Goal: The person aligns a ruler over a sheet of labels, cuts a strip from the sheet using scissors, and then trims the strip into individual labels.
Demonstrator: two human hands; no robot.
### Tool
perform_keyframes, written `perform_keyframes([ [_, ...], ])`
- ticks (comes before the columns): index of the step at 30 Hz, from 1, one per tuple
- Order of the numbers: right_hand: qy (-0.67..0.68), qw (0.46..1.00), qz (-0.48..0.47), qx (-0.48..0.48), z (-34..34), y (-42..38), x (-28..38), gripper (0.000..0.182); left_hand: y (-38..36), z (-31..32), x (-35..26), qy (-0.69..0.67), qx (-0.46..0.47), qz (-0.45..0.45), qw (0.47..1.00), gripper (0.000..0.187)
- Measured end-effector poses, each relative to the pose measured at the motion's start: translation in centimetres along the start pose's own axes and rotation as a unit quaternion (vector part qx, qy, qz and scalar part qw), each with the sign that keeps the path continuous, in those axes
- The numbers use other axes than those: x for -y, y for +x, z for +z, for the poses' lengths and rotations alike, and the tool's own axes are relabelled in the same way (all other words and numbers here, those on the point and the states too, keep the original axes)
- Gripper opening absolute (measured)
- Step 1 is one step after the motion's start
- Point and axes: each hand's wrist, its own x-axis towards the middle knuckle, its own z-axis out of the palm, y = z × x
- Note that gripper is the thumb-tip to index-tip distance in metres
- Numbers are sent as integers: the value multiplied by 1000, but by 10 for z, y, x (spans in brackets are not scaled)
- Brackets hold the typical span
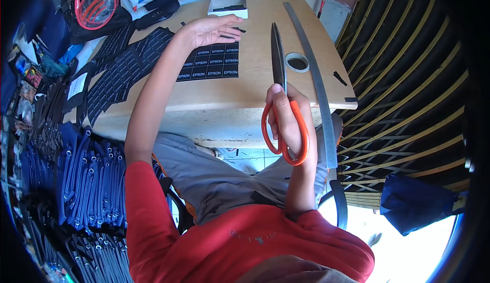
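Orange-handled scissors (297, 130) are in my right hand (290, 114), with the blades pointing away from me and nearly closed. The thumb lies along the top of the handle, and the fingers wrap around it. My left hand (213, 31) is open above the table, fingers stretched to the right. Partly under it lies a black sheet (217, 64) printed with rows of EPSON labels. A small black piece (239, 29) shows right at the left fingertips. Beyond that hand stands an open white box (228, 11) with black pieces inside.
A long metal ruler (312, 63) runs along the right side of the wooden table (204, 96), beside a tape roll (297, 62). More black label sheets (122, 61) overlap at the left. Stacked blue straps (92, 176) are at lower left; a folding gate (403, 79) stands right.
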Motion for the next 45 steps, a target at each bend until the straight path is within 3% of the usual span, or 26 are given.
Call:
perform_keyframes([
  [2,2,999,-14,-32,-3,4,-2,45,-8,6,-8,-72,61,36,995,56],
  [5,55,997,1,-53,-5,4,2,35,-37,33,-10,-182,125,43,974,54],
  [7,98,992,34,-65,-2,3,7,30,-66,58,-11,-231,159,39,959,57],
  [10,49,988,-62,-129,2,11,-8,24,-99,85,-11,-310,211,36,926,70],
  [11,43,989,-57,-132,4,11,-8,23,-107,91,-11,-338,231,39,911,79],
  [13,54,993,-60,-83,3,14,-15,21,-115,98,-9,-369,237,30,898,79],
  [20,163,985,-23,-50,9,7,-6,17,-126,104,-7,-335,192,59,920,77],
  [22,183,981,-19,-67,12,6,-4,17,-131,105,0,-229,117,167,952,64],
  [23,204,975,-16,-82,14,5,-4,18,-132,108,6,-230,116,166,952,64],
  [24,212,974,-16,-83,15,5,-5,20,-133,115,15,-101,-25,229,968,62],
  [25,210,974,-18,-82,15,4,-4,20,-133,121,24,32,-166,282,944,59],
  [26,222,971,-19,-84,16,3,-3,16,-136,125,34,59,-195,269,941,55],
  [29,225,971,-25,-76,18,1,-3,14,-144,132,58,11,-83,244,966,38],
  [32,205,975,-8,-89,22,0,1,12,-142,139,67,78,-77,299,948,30],
  [36,214,975,-4,-57,23,1,-5,11,-138,138,71,126,-160,344,917,20],
  [45,209,977,6,-26,32,-2,-1,10,-152,130,72,37,-170,298,939,23],
])
